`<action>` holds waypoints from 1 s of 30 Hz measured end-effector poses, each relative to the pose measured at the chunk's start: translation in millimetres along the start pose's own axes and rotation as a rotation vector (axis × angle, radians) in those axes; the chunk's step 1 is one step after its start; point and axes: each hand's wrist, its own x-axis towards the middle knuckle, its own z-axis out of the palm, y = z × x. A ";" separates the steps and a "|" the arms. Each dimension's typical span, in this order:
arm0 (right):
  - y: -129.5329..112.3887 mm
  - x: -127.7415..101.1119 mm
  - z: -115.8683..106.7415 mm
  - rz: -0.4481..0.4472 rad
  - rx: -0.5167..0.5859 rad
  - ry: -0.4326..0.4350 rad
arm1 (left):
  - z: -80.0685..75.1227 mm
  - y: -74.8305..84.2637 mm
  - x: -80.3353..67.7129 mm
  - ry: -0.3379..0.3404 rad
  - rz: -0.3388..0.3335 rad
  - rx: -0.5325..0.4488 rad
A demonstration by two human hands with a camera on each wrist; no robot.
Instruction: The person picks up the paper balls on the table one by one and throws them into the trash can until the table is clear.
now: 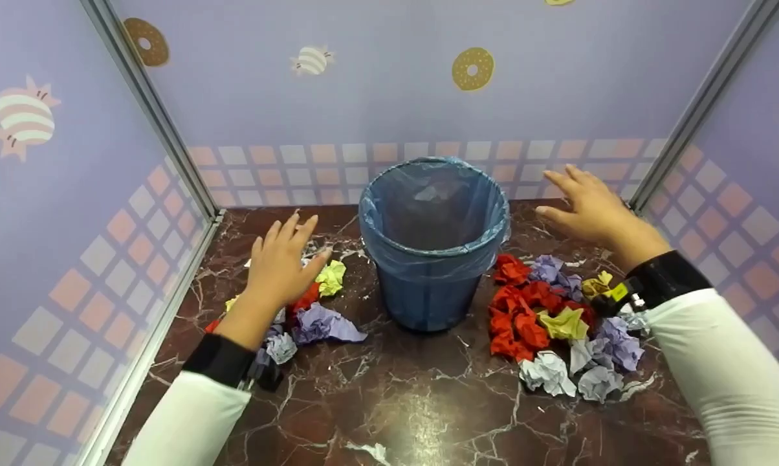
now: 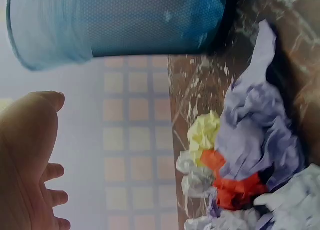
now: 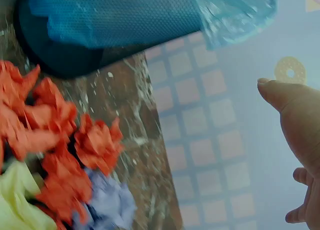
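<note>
A blue mesh bin lined with a blue plastic bag stands mid-table; its side shows in the left wrist view and the right wrist view. My left hand hovers open above a small heap of crumpled paper balls left of the bin, holding nothing. My right hand is raised open right of the bin, beyond a larger heap of red, purple, yellow and white paper balls. The wrist views show the left hand and right hand empty, with paper balls below.
The dark marble table is boxed in by purple patterned walls on three sides with metal corner posts. A small white scrap lies near the front edge.
</note>
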 end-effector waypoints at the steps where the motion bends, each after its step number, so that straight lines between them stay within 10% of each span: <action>1: 2.4 -1.7 -4.3 0.001 0.001 0.001 | -0.1 2.3 -4.9 0.012 0.013 -0.003; 18: 90.9 -54.0 -27.7 0.114 -0.028 -0.046 | 28.2 68.1 -74.8 0.128 0.268 -0.129; 30: 127.1 -103.2 42.4 0.184 0.166 -0.191 | 82.4 135.9 -98.3 -0.117 0.502 -0.138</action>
